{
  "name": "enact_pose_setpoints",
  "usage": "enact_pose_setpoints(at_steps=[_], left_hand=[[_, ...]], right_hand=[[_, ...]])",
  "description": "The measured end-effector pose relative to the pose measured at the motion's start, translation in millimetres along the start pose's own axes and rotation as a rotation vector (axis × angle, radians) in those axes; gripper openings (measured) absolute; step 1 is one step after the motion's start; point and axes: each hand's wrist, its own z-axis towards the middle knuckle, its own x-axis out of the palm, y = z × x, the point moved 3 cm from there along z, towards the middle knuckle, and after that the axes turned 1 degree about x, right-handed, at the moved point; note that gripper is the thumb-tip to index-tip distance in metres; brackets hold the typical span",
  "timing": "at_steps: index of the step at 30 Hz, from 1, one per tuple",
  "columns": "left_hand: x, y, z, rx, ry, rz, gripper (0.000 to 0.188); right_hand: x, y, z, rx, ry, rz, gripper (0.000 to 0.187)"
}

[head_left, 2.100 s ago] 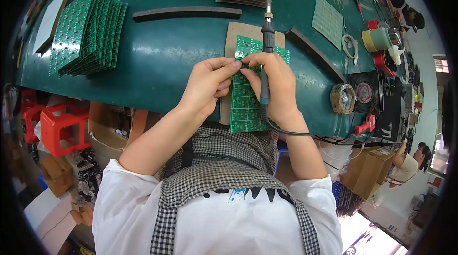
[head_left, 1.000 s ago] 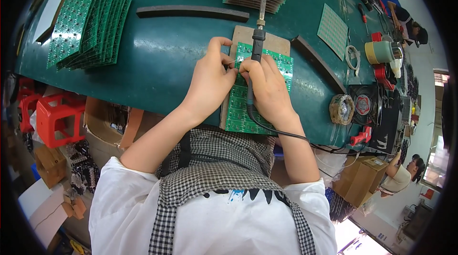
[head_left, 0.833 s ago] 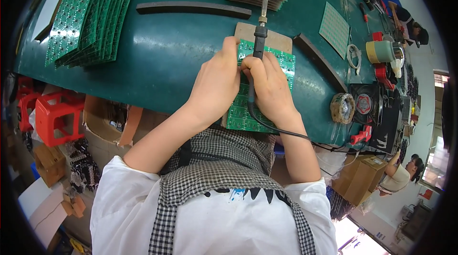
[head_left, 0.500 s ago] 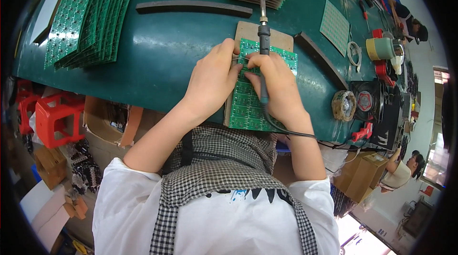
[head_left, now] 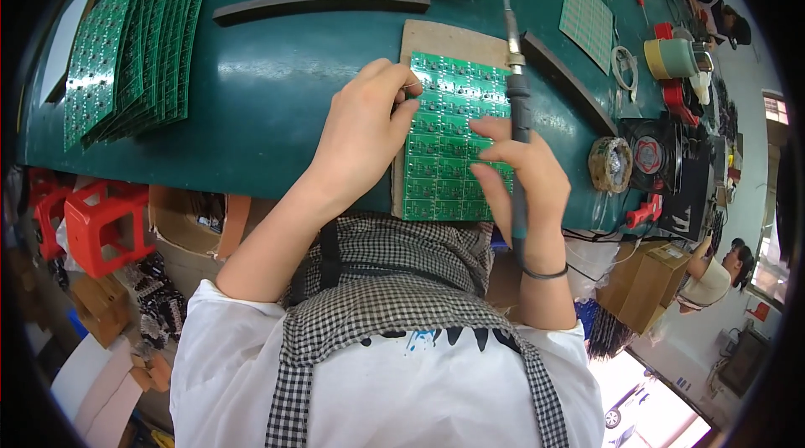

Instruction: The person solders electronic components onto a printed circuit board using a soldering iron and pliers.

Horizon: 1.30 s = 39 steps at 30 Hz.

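Two bare hands flank a green circuit-board panel [head_left: 436, 148] just right of the middle of the frame. The left hand [head_left: 362, 121] has thumb and forefinger drawn close together by the panel's upper left edge; whether something thin sits between them, I cannot tell. The right hand [head_left: 543, 184] carries a soldering iron [head_left: 520, 104] lengthwise, its metal tip toward the top of the frame, while thumb and foremost fingers stand apart over the panel's right side.

Being thin and flat, the panel should be light and fairly stiff, though it might flex or crack under a hard push, and its glossy face may slide under a fingertip. Its outer edges look the safest hold, since the small parts on its face could be knocked. The iron seems light as well, best gripped by the dark handle, clear of the metal end, which may be hot; the cable [head_left: 545, 274] could tug at it.

Beneath the panel lies a brown sheet [head_left: 461, 35], showing above it, on the green surface [head_left: 285, 125]. Farther out, a dark bar [head_left: 323, 3] lies above left, and a fanned stack of green boards [head_left: 134, 54] stands at the upper left of the frame.
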Motion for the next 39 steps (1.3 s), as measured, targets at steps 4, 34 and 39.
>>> enact_pose_setpoints(at_steps=[4, 34, 39], left_hand=[[2.4, 1.4, 0.4, -0.009, 0.014, 0.011, 0.015], [-14.6, 4.2, 6.1, 0.169, 0.107, 0.037, 0.01], [-15.1, -0.4, 7.7, 0.131, 0.169, 0.162, 0.009]], right_hand=[[19.6, -4.8, 2.3, -0.035, 0.076, -0.082, 0.021], [31.3, -4.5, -1.8, -0.049, 0.155, -0.23, 0.026], [28.4, -8.3, -1.0, -0.021, 0.158, -0.167, 0.03]])
